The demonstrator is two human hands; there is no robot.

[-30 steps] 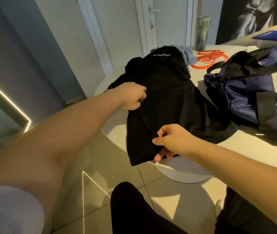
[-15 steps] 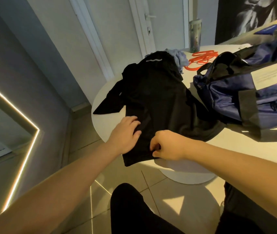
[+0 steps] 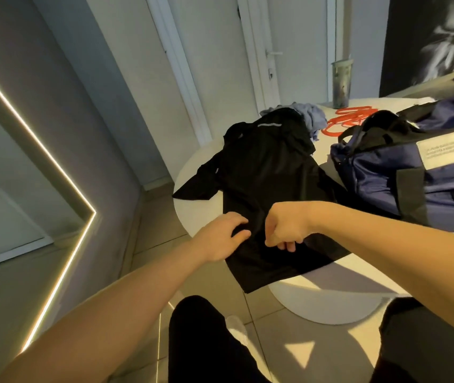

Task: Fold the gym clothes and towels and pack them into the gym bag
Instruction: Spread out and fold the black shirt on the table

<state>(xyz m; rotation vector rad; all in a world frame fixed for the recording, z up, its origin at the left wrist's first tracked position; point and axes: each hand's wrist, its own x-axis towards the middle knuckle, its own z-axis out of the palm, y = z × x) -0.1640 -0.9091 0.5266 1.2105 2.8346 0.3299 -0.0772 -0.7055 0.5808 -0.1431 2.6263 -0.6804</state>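
Head view: a black shirt lies spread on the round white table, collar at the far side, one sleeve out to the left and the hem hanging over the near edge. The left hand rests on the cloth near the hem with its fingers loosely bent; I cannot tell whether it pinches. Just beside it, the right hand is curled tight on a bunch of the same cloth. The blue gym bag stands to the right, touching the shirt.

The fold probably goes best if the hem is drawn up onto the table first. The cloth should be smoothed flat and the loose sleeve tucked in before any crease is pressed.
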